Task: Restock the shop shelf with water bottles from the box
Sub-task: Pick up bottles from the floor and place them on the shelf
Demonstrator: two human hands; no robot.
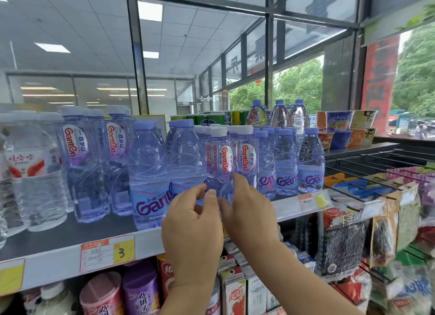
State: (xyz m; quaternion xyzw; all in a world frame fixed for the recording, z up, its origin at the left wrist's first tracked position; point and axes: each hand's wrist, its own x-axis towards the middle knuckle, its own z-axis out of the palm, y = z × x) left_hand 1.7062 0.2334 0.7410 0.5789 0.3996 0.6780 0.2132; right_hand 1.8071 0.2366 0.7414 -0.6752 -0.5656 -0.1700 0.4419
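While pinching the bottle (217, 182) low on its body, bear in mind a full, sealed load: probably light enough for one hand, yet weighty for so small a thing. Held upright at the front of the shelf (146, 244), in the gap between taller bottles (150, 173) left of the grip and a same-sized row (247, 154) right of it and behind. Gripped from both sides: left hand (193, 227) with thumb and forefinger curled onto the lower left wall, right hand (249, 211) with fingers laid round the lower right. Both closed to a narrow pinch, holding nothing besides. Base hidden behind the hands; resting on the shelf or not, impossible to tell. Expect thin, ribbed plastic: springy under pressure, apt to dent if squeezed hard, stiffened only by the water inside. Expect a smooth label (226, 159) just above the grip, likely slicker than the ribs, so better to stay on the ribbed part or shift up to the waist under that label. Avoid lifting by the white cap (218, 131) well above the grip: small hold, swinging weight. Mind the neighbours just beside the grip, touching or nearly so, and judged easy to topple in a chain. No box in view.
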